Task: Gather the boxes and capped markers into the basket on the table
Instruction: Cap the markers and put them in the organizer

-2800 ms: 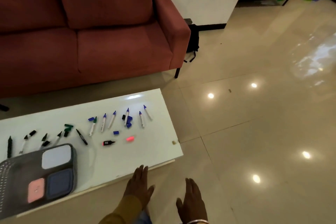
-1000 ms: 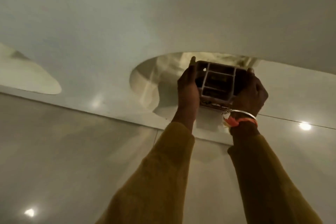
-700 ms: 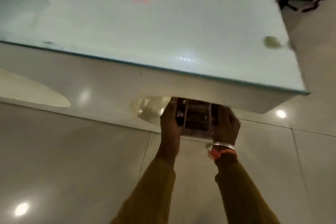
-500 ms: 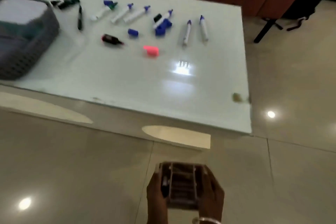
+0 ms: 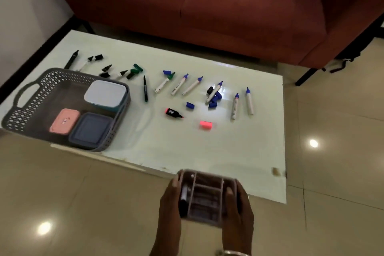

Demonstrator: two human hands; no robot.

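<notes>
Both hands hold a clear divided organizer box [image 5: 205, 197] just in front of the table's near edge, my left hand [image 5: 169, 203] on its left side and my right hand [image 5: 239, 212] on its right. A grey perforated basket [image 5: 27, 108] sits at the table's left, holding a white box [image 5: 106, 94], a pink box [image 5: 64, 120] and a dark blue box [image 5: 91, 129]. Uncapped markers lie in a row across the table: several blue-tipped white ones [image 5: 192, 86], a thin black pen [image 5: 145, 89], a black highlighter [image 5: 173, 113]. Loose blue caps [image 5: 214, 101] and a pink cap [image 5: 205, 125] lie among them.
The low white table [image 5: 228, 151] stands before a red sofa [image 5: 228, 6]. Black and green caps and small marker parts [image 5: 133, 71] lie behind the basket. The glossy tiled floor [image 5: 62, 203] spreads around me. A black strap [image 5: 342, 62] lies under the sofa's right end.
I reached under the table, took hold of the divided box with both hands and brought it up to the table's near edge. My view has risen to take in the whole tabletop.
</notes>
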